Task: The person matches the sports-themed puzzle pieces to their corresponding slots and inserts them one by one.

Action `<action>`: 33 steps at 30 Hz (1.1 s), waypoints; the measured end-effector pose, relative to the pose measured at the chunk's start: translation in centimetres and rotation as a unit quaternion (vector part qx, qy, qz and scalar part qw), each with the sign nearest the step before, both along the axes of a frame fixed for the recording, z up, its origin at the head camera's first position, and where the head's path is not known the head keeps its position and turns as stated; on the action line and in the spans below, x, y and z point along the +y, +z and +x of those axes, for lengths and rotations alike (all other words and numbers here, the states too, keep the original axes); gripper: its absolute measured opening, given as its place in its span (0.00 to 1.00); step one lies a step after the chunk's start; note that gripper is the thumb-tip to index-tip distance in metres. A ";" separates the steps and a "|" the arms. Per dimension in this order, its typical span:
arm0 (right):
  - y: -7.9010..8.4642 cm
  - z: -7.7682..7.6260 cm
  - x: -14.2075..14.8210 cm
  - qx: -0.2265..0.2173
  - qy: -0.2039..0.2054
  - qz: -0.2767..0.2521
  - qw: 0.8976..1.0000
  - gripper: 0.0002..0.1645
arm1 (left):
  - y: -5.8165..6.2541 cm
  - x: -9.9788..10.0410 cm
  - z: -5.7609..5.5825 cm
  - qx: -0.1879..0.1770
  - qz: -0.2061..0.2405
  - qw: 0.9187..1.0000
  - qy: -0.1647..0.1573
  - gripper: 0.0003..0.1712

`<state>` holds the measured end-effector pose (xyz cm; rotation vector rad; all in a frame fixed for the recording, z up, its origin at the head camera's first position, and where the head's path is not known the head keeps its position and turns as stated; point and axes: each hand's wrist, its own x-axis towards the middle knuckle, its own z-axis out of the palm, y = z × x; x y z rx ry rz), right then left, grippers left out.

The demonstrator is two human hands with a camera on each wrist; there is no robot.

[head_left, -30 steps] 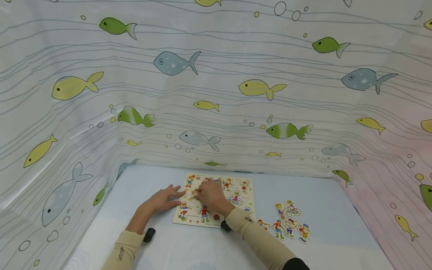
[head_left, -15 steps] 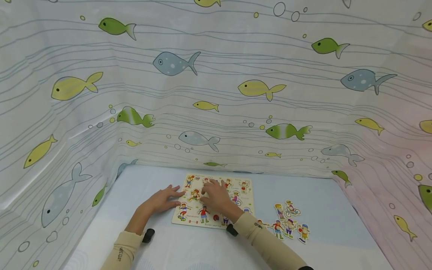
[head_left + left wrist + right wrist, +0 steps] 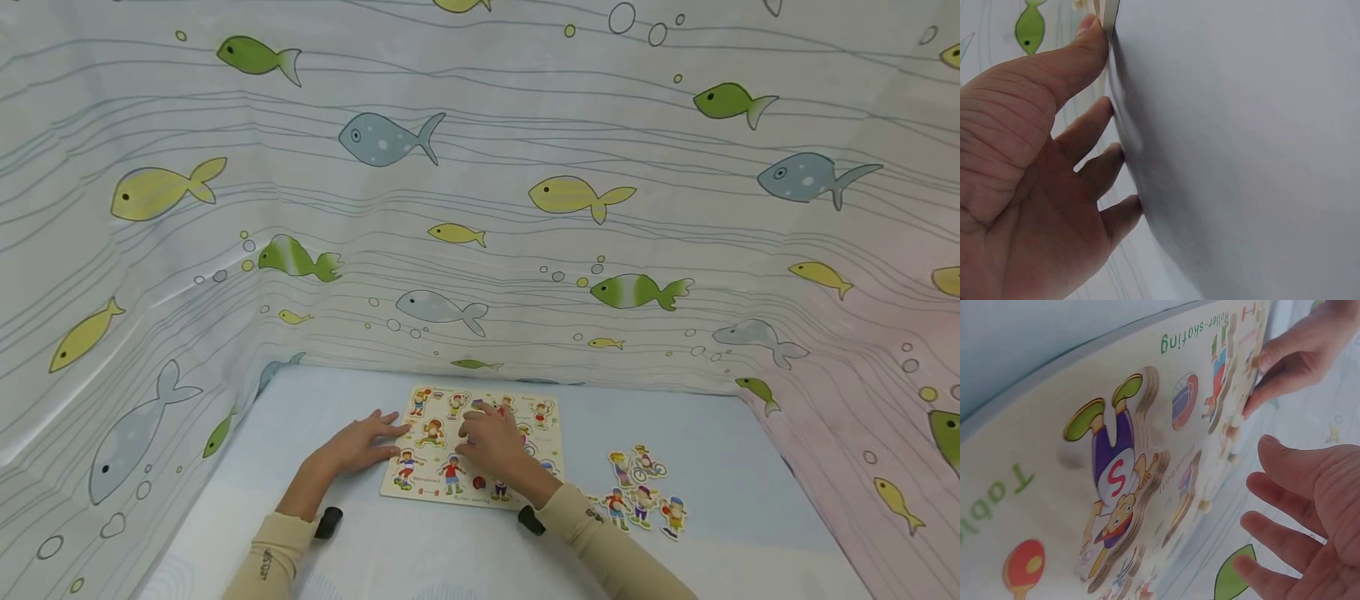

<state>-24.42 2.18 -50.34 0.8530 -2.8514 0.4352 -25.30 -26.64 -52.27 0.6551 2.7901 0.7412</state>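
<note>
A cream puzzle board [image 3: 390,482] with sports figures lies flat on the table. My left hand [image 3: 358,446] is at its left edge, fingers spread; the thumb touches the edge in the left wrist view. Over the board's middle hovers my right hand [image 3: 498,450], fingers loosely bent and apart, holding nothing in the right wrist view. Left of it sit a running figure piece [image 3: 432,432] and a racket player piece [image 3: 458,406]. Below are a roller-skater piece [image 3: 452,475] and a batter piece [image 3: 1113,469]. The right hand hides part of the board.
Several loose figure pieces lie on the table right of the board, among them a cyclist [image 3: 648,464] and a blue-capped figure [image 3: 673,517]. The right sleeve [image 3: 600,542] partly covers another. A fish-print curtain [image 3: 510,258] encloses the table at the back and sides.
My right hand has moved right and toward me from the board's upper left-middle, uncovering the running figure and racket player pieces. The left hand stays at the edge.
</note>
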 end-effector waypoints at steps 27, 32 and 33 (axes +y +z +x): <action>-0.4 1.2 5.9 -0.010 -0.054 -0.017 0.998 0.10 | 0.3 0.3 0.1 -0.008 0.009 1.000 -0.001 0.28; -0.3 1.3 7.2 0.002 -0.051 -0.028 0.998 0.11 | 0.1 0.3 0.0 -0.011 0.001 1.000 0.003 0.29; -0.3 1.3 7.5 0.003 -0.052 -0.027 0.998 0.11 | 0.1 0.3 0.0 -0.009 0.001 1.000 0.002 0.29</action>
